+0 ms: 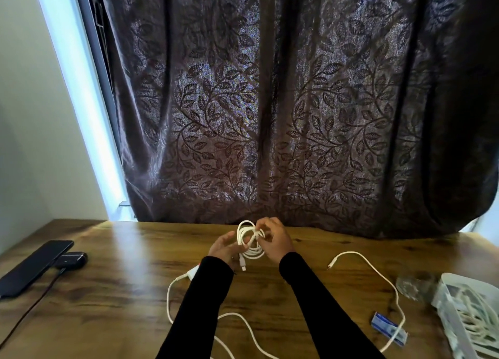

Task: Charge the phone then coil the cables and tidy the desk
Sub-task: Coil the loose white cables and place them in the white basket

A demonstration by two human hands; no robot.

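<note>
Both hands hold a coiled white cable (249,241) above the far middle of the wooden desk (127,285). My left hand (225,246) grips the coil's lower left side, and a plug end hangs below it. My right hand (274,239) pinches a strand at the coil's upper right. A black phone (35,267) lies at the left edge with a dark cable running from it toward the front. A second white cable (378,275) lies loose on the right. A third white cable (194,318) with a white adapter loops under my left forearm.
A pale basket (459,329) holding white cords stands at the right edge, with a clear round object (414,284) beside it. A small blue packet (388,331) lies near the front right. A dark case (71,260) sits beside the phone. A leaf-patterned curtain (283,115) hangs behind the desk.
</note>
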